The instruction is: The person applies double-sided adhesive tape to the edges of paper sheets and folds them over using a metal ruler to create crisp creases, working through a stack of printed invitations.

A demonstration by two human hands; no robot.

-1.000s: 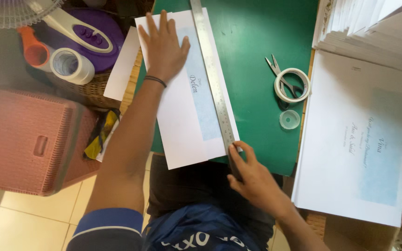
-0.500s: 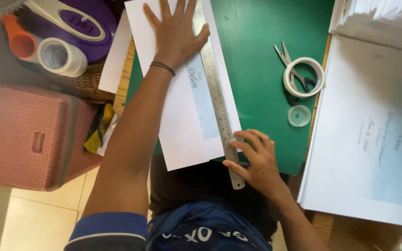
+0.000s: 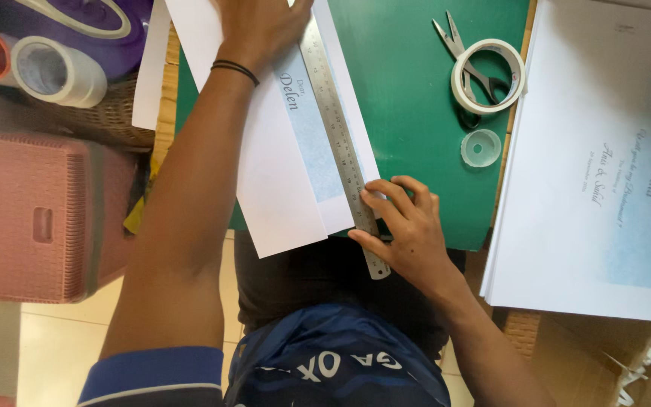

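Note:
A white printed sheet [image 3: 280, 188] with a pale blue band lies on a green cutting mat [image 3: 416, 98]. A long steel ruler [image 3: 344, 151] rests along the sheet's right side, and its near end sticks out past the mat's front edge. My left hand [image 3: 261, 26] presses flat on the far part of the sheet, fingers spread, beside the ruler's top; a black band circles the wrist. My right hand [image 3: 404, 226] is at the ruler's near end, with thumb and fingertips pinching its edge. Something small and dark shows under the thumb, but I cannot make it out.
Scissors [image 3: 453, 45] lie inside a roll of white tape [image 3: 487, 75] at the mat's far right, with a small clear lid [image 3: 481, 148] below. A stack of printed sheets [image 3: 597, 173] lies to the right. To the left are a pink woven box [image 3: 35, 215], tape rolls [image 3: 58, 71] and a wicker basket [image 3: 107, 124].
My right hand has slid a little up the ruler's near end and now pinches it. The left hand stays pressed on the sheet. The view has moved closer.

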